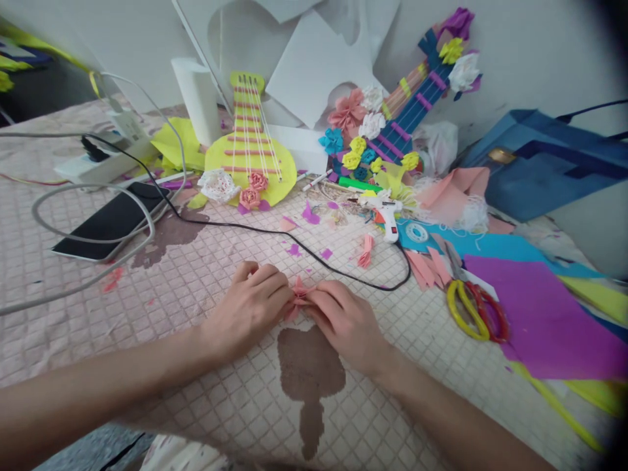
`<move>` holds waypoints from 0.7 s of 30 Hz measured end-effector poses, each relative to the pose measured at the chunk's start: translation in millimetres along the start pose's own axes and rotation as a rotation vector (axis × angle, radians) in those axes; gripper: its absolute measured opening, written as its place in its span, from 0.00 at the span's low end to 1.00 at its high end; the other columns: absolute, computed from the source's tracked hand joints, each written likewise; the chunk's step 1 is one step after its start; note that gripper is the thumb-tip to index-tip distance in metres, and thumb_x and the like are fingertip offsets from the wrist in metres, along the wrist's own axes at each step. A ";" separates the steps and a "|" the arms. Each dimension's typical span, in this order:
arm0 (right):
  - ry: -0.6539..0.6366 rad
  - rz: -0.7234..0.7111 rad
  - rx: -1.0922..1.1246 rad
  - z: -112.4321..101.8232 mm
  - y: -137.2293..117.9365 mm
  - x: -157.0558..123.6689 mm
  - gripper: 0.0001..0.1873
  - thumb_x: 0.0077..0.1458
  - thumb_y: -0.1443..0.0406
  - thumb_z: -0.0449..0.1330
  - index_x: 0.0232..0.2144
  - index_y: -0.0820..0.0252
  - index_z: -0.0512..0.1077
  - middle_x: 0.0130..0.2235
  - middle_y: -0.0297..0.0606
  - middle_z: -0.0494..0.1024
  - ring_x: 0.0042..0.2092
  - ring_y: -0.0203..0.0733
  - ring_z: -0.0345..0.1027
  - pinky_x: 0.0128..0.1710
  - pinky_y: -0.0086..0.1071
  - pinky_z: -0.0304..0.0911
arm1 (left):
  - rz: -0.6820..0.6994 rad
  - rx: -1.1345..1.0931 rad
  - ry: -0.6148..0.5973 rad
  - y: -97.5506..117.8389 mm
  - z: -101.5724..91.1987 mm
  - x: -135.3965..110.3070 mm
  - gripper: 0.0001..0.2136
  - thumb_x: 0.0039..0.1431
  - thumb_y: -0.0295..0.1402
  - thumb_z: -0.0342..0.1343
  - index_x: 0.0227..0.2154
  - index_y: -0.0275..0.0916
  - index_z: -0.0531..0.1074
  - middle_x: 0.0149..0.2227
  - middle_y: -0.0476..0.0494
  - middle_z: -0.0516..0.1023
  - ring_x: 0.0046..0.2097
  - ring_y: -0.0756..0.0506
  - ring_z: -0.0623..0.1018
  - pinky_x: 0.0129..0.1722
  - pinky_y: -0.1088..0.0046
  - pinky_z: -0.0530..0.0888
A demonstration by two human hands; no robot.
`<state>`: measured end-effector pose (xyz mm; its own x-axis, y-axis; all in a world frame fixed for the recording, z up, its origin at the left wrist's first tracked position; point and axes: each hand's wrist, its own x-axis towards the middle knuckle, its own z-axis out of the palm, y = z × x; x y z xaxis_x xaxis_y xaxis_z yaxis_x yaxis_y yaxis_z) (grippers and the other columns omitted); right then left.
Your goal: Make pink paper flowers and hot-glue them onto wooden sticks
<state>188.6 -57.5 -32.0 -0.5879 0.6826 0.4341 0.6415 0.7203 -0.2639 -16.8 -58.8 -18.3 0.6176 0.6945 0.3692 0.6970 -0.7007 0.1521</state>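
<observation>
My left hand (252,302) and my right hand (343,317) meet over the pink quilted cloth (206,275). Both pinch a small folded piece of pink paper (298,293) between their fingertips, just above the cloth. Most of the paper is hidden by my fingers. A folded pink paper strip (366,250) lies a little beyond my right hand. A black cable (275,230) runs across the cloth just past my hands.
A yellow paper guitar (250,154) and a blue flower-covered guitar (392,124) lean at the back. A glue gun (387,219), scissors with yellow and red handles (473,307), purple paper (540,314), a phone (110,219) and a power strip (105,163) lie around.
</observation>
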 end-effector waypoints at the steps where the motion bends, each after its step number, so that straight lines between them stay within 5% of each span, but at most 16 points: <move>1: 0.008 0.006 0.011 -2.5 1.6 -2.0 0.08 0.62 0.68 0.53 0.40 0.62 0.71 0.39 0.42 0.74 0.41 0.40 0.69 0.39 0.32 0.68 | -0.009 -0.013 0.005 0.1 -0.8 0.1 0.11 0.66 0.30 0.47 0.28 0.36 0.70 0.31 0.47 0.73 0.37 0.45 0.69 0.38 0.63 0.60; 21: -0.006 0.215 -0.074 -56.6 50.0 -91.3 0.06 0.60 0.68 0.53 0.36 0.58 0.70 0.35 0.39 0.74 0.38 0.41 0.69 0.38 0.35 0.68 | 0.004 -0.088 0.011 -0.7 -3.3 -1.2 0.12 0.67 0.29 0.44 0.30 0.38 0.71 0.31 0.47 0.74 0.37 0.46 0.69 0.40 0.64 0.59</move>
<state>302.3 -90.7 -36.1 -0.4370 0.8201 0.3694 0.7865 0.5477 -0.2855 -19.3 -59.8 -15.8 0.6163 0.6900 0.3796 0.6593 -0.7157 0.2306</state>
